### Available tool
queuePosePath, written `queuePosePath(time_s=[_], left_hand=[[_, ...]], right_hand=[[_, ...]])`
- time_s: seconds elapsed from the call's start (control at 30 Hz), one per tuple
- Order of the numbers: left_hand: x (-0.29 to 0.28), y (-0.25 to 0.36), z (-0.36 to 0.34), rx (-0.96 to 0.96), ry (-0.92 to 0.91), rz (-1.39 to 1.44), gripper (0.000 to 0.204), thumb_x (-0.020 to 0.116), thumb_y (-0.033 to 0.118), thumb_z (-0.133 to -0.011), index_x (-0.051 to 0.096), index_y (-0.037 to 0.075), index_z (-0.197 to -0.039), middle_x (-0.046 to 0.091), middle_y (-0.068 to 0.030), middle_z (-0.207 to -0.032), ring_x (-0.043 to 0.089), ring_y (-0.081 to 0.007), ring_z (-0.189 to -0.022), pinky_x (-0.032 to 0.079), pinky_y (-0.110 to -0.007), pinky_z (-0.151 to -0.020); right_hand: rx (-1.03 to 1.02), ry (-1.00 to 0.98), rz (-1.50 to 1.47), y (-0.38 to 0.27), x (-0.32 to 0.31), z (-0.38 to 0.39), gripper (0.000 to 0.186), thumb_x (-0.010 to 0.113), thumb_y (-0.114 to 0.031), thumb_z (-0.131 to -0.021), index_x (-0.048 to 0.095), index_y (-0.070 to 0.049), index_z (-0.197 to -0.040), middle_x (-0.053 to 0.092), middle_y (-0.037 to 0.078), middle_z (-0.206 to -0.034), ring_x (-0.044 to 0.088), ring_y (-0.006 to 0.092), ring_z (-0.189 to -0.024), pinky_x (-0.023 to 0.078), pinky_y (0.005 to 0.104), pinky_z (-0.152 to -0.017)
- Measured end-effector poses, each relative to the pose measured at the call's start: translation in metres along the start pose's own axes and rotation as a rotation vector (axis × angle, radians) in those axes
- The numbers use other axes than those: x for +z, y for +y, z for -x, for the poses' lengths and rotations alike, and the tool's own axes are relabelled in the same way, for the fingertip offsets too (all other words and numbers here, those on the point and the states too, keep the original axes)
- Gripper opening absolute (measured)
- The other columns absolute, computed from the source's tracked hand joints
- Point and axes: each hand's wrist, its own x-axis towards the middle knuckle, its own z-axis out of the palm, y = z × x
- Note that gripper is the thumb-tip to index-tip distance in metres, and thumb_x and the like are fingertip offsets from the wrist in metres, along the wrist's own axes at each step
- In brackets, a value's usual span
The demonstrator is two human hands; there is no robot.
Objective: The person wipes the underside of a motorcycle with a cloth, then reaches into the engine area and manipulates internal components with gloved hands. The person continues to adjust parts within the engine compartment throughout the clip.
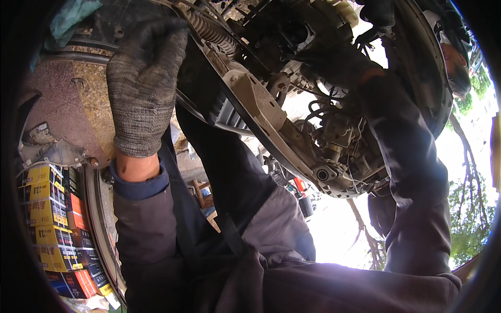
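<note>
A partly stripped motor scooter [263, 99] fills the upper middle, its engine parts, hoses and wiring exposed. My left hand [143, 91], in a grey knitted work glove blackened at the fingers, is raised beside the scooter's dark curved edge. Its fingers are curled; whatever they may hold is hidden. To their right is a coil spring [211, 34]. My right hand [336, 65], in a dark glove, reaches into the shadowed engine area [297, 34]. Shadow hides its fingers. Below that hand are black hoses [318, 109] and a metal part with a round opening [323, 173].
Stacked yellow, black and orange boxes [49, 208] stand at the lower left, beneath loose grey panel pieces [55, 151]. A curved dark rim [436, 62] borders the right arm. Another person [453, 62] is at the far right. A small wooden stool [201, 190] shows near my legs.
</note>
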Motion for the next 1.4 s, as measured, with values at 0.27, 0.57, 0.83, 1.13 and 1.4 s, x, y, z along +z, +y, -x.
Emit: queuePosePath(time_s=[0.27,0.57,0.83,1.13,1.4], left_hand=[[0.004,0.005,0.000,-0.022,0.003,0.006,0.018,0.064,0.006,-0.090,0.065,0.003,-0.107,0.066,-0.0065,-0.099,0.064,-0.0139,-0.093,0.050,-0.025,-0.083],[0.006,0.013,0.004,-0.065,0.002,-0.032,0.017,0.063,0.004,-0.091,0.066,0.005,-0.108,0.063,-0.0005,-0.092,0.057,-0.0064,-0.082,0.046,-0.020,-0.073],[0.004,0.014,0.002,-0.069,0.009,0.039,0.018,0.064,0.005,-0.091,0.066,0.005,-0.108,0.064,0.0001,-0.093,0.059,-0.0066,-0.083,0.047,-0.020,-0.074],[0.000,0.015,0.001,-0.128,-0.005,0.049,0.020,0.064,0.004,-0.090,0.066,0.005,-0.110,0.066,-0.0005,-0.097,0.060,-0.0070,-0.087,0.048,-0.021,-0.077],[0.001,0.016,0.001,-0.085,0.019,0.094,0.020,0.065,0.005,-0.090,0.066,0.005,-0.110,0.065,0.0009,-0.094,0.058,-0.0061,-0.084,0.046,-0.020,-0.075]], right_hand=[[0.033,-0.090,0.235,-0.002,0.013,0.014,0.042,0.048,-0.014,-0.092,0.051,-0.007,-0.133,0.052,0.016,-0.133,0.055,0.0332,-0.117,0.047,0.0402,-0.097],[0.335,-0.147,-0.060,-0.013,0.010,0.008,0.040,0.041,-0.035,-0.100,0.049,-0.010,-0.129,0.062,0.024,-0.113,0.062,0.0379,-0.104,0.050,0.0454,-0.088],[0.107,0.070,0.157,-0.013,0.040,0.008,0.030,0.050,-0.015,-0.088,0.058,-0.005,-0.116,0.066,0.019,-0.102,0.065,0.0341,-0.095,0.053,0.0437,-0.081],[0.090,0.152,0.123,-0.028,0.045,0.011,0.034,0.049,-0.013,-0.089,0.058,-0.011,-0.121,0.066,0.017,-0.107,0.065,0.0346,-0.093,0.053,0.0458,-0.079],[0.245,0.135,0.052,-0.027,0.035,0.022,0.034,0.052,-0.009,-0.084,0.062,-0.009,-0.116,0.067,0.013,-0.102,0.064,0.0301,-0.097,0.053,0.0407,-0.080]])
